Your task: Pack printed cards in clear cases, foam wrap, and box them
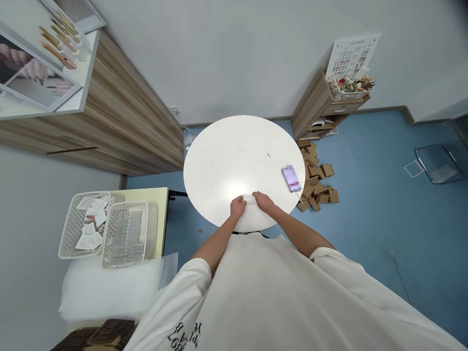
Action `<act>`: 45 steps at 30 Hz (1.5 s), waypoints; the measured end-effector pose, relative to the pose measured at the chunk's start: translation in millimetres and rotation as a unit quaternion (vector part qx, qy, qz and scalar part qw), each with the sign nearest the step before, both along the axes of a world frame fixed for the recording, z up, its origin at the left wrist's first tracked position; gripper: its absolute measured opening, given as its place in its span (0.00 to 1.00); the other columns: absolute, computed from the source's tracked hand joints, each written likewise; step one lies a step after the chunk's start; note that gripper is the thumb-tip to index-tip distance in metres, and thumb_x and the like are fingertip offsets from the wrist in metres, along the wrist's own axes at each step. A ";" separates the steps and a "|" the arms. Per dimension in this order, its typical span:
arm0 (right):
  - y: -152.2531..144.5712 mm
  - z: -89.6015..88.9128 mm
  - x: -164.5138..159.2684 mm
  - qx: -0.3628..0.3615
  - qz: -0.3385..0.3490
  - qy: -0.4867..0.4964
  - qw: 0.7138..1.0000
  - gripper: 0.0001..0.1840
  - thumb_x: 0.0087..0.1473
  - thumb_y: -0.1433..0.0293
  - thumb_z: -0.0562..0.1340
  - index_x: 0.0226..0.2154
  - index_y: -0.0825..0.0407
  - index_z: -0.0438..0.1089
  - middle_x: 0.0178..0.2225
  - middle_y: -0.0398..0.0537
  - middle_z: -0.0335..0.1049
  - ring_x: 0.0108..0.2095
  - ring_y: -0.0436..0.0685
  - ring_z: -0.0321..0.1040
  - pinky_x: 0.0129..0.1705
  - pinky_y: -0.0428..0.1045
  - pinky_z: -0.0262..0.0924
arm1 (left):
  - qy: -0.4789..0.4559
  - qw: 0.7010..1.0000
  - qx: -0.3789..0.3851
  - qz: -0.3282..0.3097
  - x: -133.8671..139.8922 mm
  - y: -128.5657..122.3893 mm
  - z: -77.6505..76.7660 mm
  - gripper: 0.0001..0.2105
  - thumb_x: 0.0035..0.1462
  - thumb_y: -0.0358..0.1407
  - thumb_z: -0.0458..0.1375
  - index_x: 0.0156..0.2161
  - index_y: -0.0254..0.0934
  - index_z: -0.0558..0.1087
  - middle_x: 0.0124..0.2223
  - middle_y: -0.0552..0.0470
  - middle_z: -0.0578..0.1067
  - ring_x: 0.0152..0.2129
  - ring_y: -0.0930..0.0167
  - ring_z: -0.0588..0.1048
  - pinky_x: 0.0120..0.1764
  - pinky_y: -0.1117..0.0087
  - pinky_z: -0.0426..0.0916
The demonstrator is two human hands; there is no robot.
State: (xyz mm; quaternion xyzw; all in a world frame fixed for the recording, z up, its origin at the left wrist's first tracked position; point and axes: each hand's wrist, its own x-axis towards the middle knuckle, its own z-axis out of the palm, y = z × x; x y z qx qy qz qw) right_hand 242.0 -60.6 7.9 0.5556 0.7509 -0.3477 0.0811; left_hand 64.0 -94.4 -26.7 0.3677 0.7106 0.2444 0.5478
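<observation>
Over the near part of a round white table, a small clear plastic case is held between my two hands. My left hand grips its left end with the fingers closed. On the other end, my right hand pinches the case the same way. What lies inside the case is too small to make out. To the right on the tabletop rests a phone, its screen blurred, with a white cable leading off the table edge.
At left, white baskets hold clear cases and paper slips on a pale yellow table. Small cardboard boxes lie on the floor right of the round table. A wooden cabinet stands at left, a shelf unit at back right.
</observation>
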 end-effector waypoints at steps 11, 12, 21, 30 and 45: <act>6.4 -26.2 -5.0 -0.008 -0.182 0.122 0.976 0.26 0.66 0.71 0.48 0.65 0.53 0.57 0.56 0.54 0.69 0.53 0.56 0.67 0.55 0.50 0.60 | -0.035 0.998 0.026 -0.038 -8.0 -23.4 -28.6 0.28 0.51 0.24 0.61 0.59 0.37 0.67 0.60 0.42 0.71 0.54 0.64 0.73 0.56 0.63 0.68; 3.6 -28.2 -3.6 -0.014 -0.197 0.127 0.972 0.27 0.66 0.71 0.49 0.65 0.53 0.56 0.57 0.54 0.68 0.53 0.56 0.68 0.55 0.50 0.60 | -0.027 0.998 0.028 -0.044 -9.0 -23.8 -27.4 0.27 0.52 0.25 0.61 0.58 0.37 0.67 0.60 0.43 0.71 0.55 0.63 0.72 0.56 0.63 0.68; -46.9 -38.3 2.8 -0.099 -0.241 0.132 0.956 0.15 0.62 0.68 0.55 0.50 0.49 0.69 0.47 0.49 0.74 0.47 0.57 0.71 0.49 0.51 0.65 | 0.024 0.997 0.016 -0.078 -19.9 -36.8 -17.3 0.22 0.54 0.28 0.57 0.55 0.38 0.68 0.58 0.43 0.73 0.55 0.62 0.72 0.55 0.61 0.66; -26.9 -36.9 -14.8 -0.092 -0.252 0.172 0.948 0.23 0.60 0.65 0.57 0.57 0.51 0.67 0.55 0.52 0.70 0.55 0.57 0.67 0.56 0.52 0.62 | 0.000 0.997 0.008 -0.081 -20.2 -13.4 -16.1 0.24 0.55 0.31 0.59 0.58 0.40 0.66 0.62 0.45 0.68 0.57 0.62 0.69 0.56 0.63 0.65; -13.5 -27.6 -11.0 0.008 -0.177 0.176 0.968 0.20 0.62 0.70 0.53 0.54 0.50 0.69 0.57 0.52 0.65 0.58 0.58 0.63 0.61 0.53 0.58 | 0.056 0.998 0.018 -0.010 -33.7 -25.4 2.1 0.21 0.57 0.31 0.58 0.56 0.38 0.69 0.62 0.42 0.67 0.55 0.62 0.70 0.56 0.64 0.65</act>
